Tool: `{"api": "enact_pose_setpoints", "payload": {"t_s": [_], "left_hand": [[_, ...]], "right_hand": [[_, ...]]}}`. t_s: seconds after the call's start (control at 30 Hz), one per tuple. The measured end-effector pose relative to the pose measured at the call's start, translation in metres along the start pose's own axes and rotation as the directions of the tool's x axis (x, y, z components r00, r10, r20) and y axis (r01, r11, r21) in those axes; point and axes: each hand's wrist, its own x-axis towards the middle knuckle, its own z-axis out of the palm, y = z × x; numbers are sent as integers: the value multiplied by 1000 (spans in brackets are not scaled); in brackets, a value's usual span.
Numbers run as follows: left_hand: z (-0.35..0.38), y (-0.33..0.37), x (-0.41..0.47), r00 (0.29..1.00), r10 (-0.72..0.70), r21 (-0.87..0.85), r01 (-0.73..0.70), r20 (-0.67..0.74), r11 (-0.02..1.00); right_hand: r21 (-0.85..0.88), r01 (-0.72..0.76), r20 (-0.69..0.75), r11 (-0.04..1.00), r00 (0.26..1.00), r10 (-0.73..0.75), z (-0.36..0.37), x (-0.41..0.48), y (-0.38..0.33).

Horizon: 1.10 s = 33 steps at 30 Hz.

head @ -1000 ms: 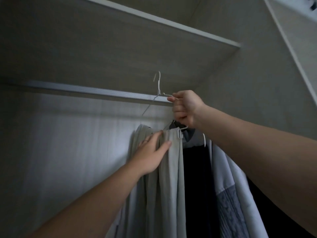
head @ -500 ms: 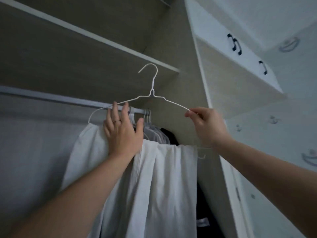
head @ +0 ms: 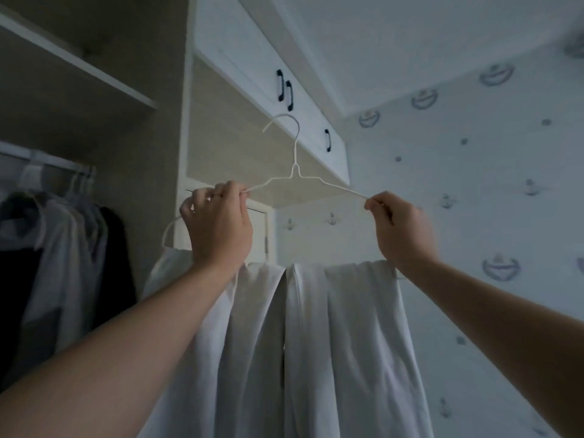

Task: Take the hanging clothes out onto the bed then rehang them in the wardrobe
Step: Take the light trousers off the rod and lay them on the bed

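Fingers (head: pixel 227 192) of the left hand (head: pixel 218 229) curl round the left arm of the thin white wire hanger (head: pixel 295 167); half a second earlier they lay straight against it beside the rail. On the right hand (head: pixel 401 229), thumb and forefinger pinch the hanger's right arm, as before. One pale off-white cloth garment (head: pixel 347 327) is folded over the hanger's bottom bar and hangs down between both forearms. Hanger and garment are held aloft, hook free, in front of the white upper cupboard with black handles (head: pixel 249 58) and the anchor-patterned wall (head: pixel 474 184); earlier they were in front of the wardrobe opening. At far left, well apart, the metal wardrobe rail (head: pixel 66 164) carries the remaining light and dark clothes (head: pixel 63 235).
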Motion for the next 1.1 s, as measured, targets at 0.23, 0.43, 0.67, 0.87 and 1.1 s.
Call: {"api": "enact_pose_setpoints", "payload": {"t_s": [0.23, 0.43, 0.67, 0.87, 1.1], "left_hand": [[76, 163, -69, 973, 78, -416, 20, 218, 909], [123, 309, -146, 853, 174, -628, 210, 493, 749], [130, 490, -252, 738, 457, -855, 325, 497, 404], [106, 624, -343, 635, 664, -887, 452, 394, 95], [42, 736, -455, 478, 855, -834, 542, 202, -106]], "right_hand": [[-361, -53, -28, 931, 999, 46, -158, -22, 134], [-592, -177, -63, 786, 983, 173, -303, -67, 213], [-780, -288, -130, 556, 943, 306, -472, -133, 251], [-855, -405, -268, 324, 880, 392, -592, -206, 243], [-869, -493, -452, -34, 765, 459, -672, -310, 191]]}}
